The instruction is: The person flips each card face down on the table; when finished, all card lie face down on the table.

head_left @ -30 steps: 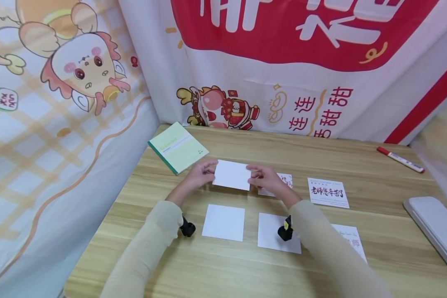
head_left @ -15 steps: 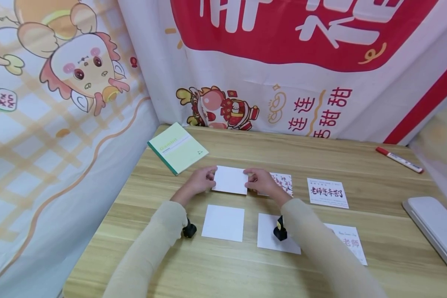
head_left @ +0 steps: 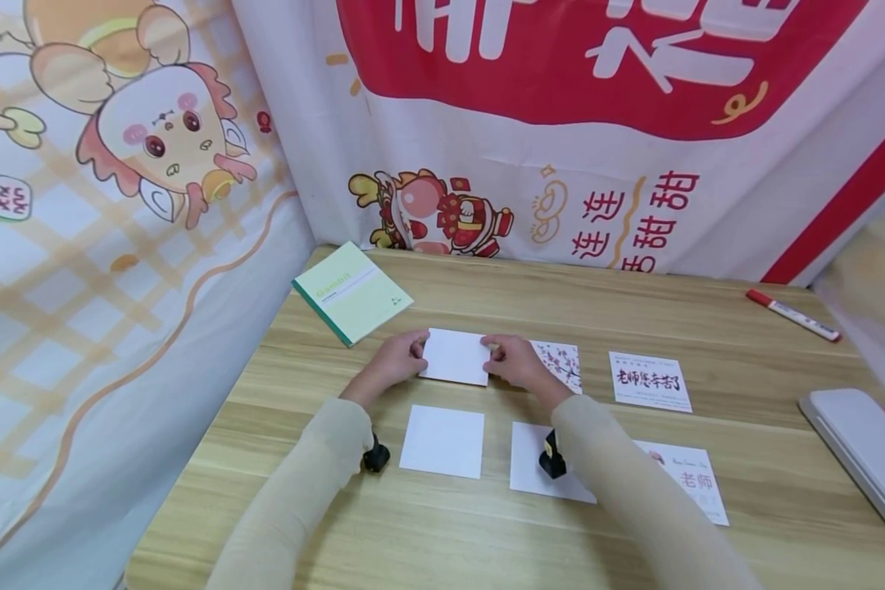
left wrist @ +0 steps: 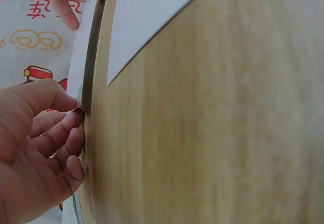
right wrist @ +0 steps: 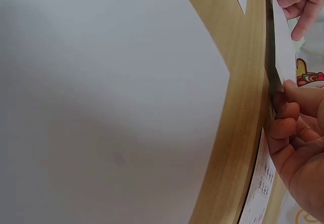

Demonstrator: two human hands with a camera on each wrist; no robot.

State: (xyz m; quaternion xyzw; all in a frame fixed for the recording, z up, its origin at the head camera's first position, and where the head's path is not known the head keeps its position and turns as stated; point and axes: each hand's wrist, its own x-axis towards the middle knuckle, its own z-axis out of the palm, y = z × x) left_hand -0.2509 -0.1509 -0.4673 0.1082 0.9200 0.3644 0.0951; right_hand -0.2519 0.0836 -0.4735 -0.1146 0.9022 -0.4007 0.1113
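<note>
My fingers pinch a blank white card (head_left: 455, 358) at both short ends in the head view, left hand (head_left: 387, 362) on the left edge, right hand (head_left: 515, 361) on the right. A second ago the card was tilted up off the counter (head_left: 708, 319) in the middle of the frame; now it sits lower and flatter, close to the wood, so I judge I am laying it down in the back row, left of the plum-blossom card (head_left: 563, 362). My right hand covers less of that blossom card than before. Two more blank cards (head_left: 442, 441) lie in the front row below my hands, a calligraphy card (head_left: 650, 381) to the right, a green notebook (head_left: 351, 292) at upper left, a red marker (head_left: 791, 315) at far right.

In the left wrist view, my left thumb and curled fingers (left wrist: 61, 133) clamp the card's edge (left wrist: 81, 67), which stands just off the counter with a thin dark gap under it.

In the right wrist view, my right fingers (right wrist: 291, 118) grip the other end of the card (right wrist: 283, 52); the left hand's fingertips show in the upper right corner. The card is not yet released.
</note>
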